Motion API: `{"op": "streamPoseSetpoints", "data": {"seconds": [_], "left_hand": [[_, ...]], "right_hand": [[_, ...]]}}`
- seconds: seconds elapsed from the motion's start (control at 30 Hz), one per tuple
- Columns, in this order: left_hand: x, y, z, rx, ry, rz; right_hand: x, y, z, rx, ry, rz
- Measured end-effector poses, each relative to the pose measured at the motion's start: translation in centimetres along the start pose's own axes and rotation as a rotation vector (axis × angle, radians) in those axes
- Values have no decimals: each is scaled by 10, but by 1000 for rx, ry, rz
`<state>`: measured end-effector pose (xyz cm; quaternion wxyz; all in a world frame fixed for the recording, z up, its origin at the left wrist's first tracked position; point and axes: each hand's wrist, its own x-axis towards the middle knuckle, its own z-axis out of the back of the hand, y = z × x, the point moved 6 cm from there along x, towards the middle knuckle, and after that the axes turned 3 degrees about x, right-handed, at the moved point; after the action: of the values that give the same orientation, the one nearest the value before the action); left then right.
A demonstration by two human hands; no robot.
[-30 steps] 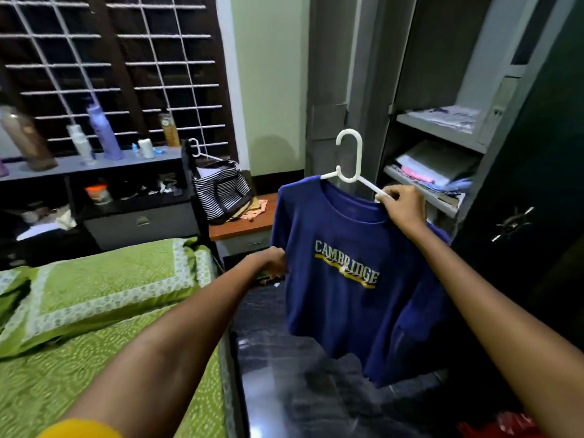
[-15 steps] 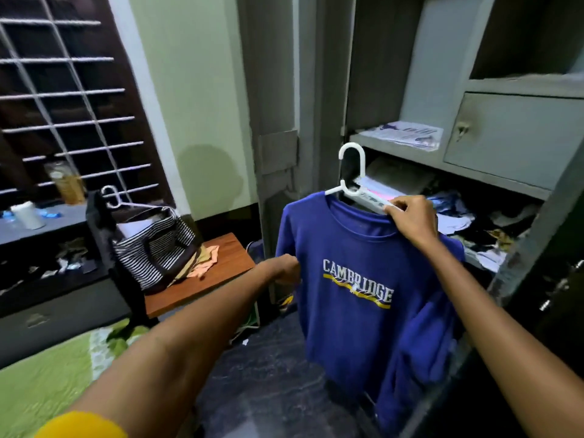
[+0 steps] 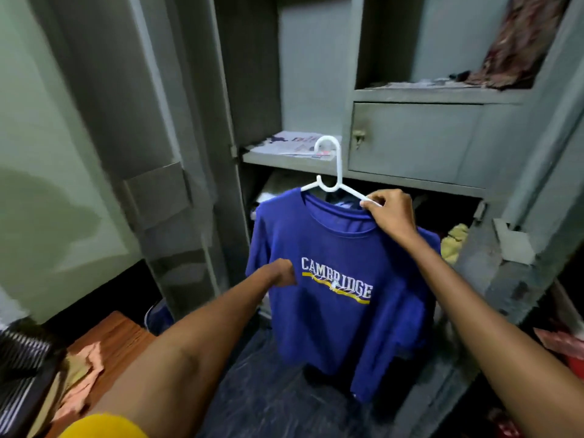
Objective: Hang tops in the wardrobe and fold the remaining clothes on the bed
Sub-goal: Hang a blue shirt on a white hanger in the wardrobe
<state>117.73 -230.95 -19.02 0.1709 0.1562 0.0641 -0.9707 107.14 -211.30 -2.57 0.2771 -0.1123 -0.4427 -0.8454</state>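
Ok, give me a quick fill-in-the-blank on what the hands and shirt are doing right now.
1. The right hand grips the white plastic ____ by its arm.
2. The blue cotton T-shirt is printed with the word ____.
3. The left hand pinches the T-shirt's ____ side, as seen in the picture.
4. The grey metal wardrobe stands ____.

Missing words: hanger; CAMBRIDGE; left; open

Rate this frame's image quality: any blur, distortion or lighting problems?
Head view: wide-angle bending bows the wardrobe edges; left door and wall smeared by motion blur; dim, cool light; blue T-shirt lettering and white hanger stay legible; lower shelf falls into shadow.
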Motion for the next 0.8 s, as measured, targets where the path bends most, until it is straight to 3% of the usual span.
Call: {"op": "streamPoseSetpoints", "data": {"seconds": [0.43,0.8], "left_hand": [[109,-17,74,-66,-110,-268],[155,-57,218,-313,-469,-370]], "right_hand": [[21,9,46,-195,-380,-292],[72,47,127,-400,-655,-271]]}}
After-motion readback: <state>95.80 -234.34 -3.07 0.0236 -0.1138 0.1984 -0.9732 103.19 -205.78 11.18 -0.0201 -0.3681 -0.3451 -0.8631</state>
